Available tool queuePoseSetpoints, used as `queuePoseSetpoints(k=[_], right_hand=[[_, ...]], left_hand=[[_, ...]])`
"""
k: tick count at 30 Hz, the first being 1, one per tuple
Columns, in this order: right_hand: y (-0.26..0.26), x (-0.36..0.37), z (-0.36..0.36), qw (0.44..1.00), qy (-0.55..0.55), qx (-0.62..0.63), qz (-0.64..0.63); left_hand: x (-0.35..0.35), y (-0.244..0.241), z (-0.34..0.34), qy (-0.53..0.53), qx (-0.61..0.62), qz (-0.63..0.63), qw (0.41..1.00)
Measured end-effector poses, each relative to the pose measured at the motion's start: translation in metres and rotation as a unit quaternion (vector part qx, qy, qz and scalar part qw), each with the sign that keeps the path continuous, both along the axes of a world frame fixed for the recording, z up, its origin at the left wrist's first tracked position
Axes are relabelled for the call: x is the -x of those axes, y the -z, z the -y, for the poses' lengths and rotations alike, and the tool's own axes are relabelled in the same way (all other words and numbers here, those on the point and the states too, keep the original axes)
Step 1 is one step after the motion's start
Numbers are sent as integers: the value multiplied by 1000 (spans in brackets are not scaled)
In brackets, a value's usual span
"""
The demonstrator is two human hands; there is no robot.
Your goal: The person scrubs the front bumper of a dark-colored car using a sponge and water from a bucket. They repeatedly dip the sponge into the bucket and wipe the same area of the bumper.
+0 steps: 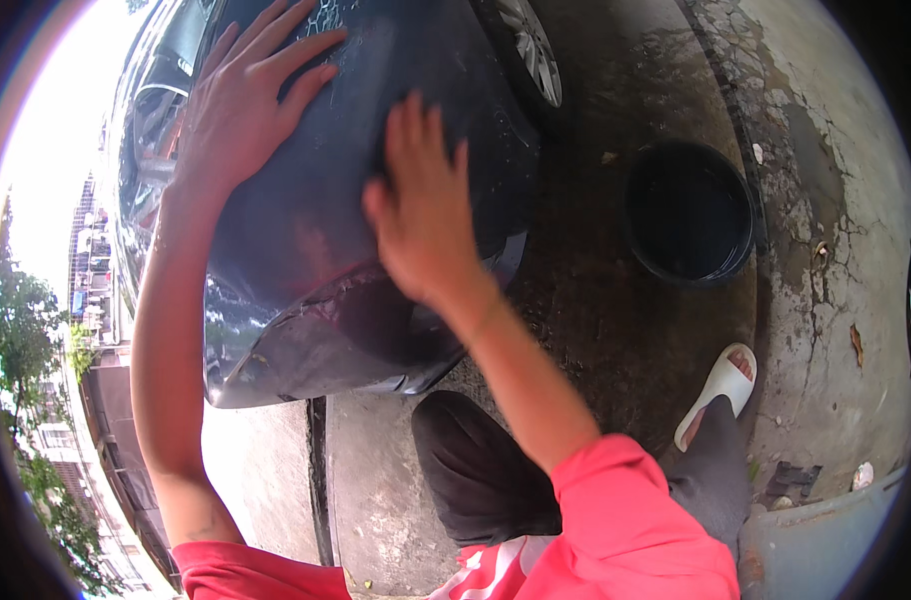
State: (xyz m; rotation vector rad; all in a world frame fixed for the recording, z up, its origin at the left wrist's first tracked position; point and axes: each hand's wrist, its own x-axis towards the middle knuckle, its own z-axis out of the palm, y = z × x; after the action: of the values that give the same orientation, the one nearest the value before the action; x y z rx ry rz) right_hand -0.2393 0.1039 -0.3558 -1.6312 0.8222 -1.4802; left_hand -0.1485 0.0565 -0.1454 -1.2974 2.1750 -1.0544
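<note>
A dark blue-grey car body panel [350, 150] fills the upper middle of the view, wet, with some suds near its top. My left hand [241, 97] lies on it with fingers spread, close to the suds. To its right, my right hand [425, 195] is laid flat against the same panel, blurred by motion, thumb apart from the fingers. Its palm side is hidden, and whether anything is under it cannot be made out. Below that hand is a dark, glossy light-like area [380, 307] at the car's corner.
A black bucket [748, 225] stands on wet concrete to the right. The car's wheel [534, 52] is at the top. My white slipper [729, 379] is near a cracked concrete strip [808, 315]. Trees [27, 322] and buildings lie far left.
</note>
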Motion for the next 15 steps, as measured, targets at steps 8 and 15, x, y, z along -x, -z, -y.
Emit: queuePoseSetpoints(k=[8,15], right_hand=[[17,-4,57,995,-14,-81,53],[37,-4,-29,995,-38,-85,37]], left_hand=[[-7,0,-4,-1,1,-8,1000],[21,43,-3,-53,-11,94,994]])
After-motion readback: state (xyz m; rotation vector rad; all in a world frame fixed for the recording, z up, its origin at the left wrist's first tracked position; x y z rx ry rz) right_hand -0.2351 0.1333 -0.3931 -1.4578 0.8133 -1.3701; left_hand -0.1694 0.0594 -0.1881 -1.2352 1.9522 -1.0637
